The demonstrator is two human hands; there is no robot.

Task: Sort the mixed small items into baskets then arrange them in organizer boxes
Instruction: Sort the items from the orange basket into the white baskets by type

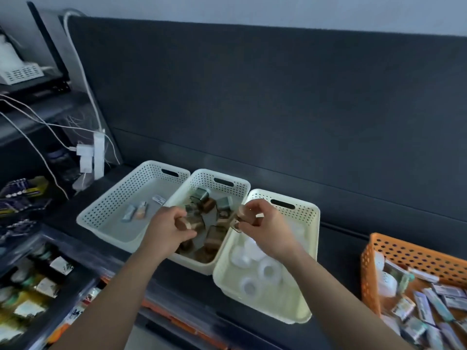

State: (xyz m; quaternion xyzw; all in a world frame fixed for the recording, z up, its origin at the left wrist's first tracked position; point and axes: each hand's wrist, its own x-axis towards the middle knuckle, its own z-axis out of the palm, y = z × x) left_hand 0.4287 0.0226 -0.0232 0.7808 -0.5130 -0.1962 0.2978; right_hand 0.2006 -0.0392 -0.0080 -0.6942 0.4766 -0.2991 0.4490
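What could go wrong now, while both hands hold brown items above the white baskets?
1. The right hand grips brown items above the border between the middle basket and the right basket. If one slips, it may land among the white rolls, in the wrong basket.
2. The left hand holds a brown piece over the crowded middle basket. Dropped carelessly, it might bounce off the pile.

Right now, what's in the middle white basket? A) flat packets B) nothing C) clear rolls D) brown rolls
D: the middle basket is piled with brown rolls, and the left hand and right hand each grip one.
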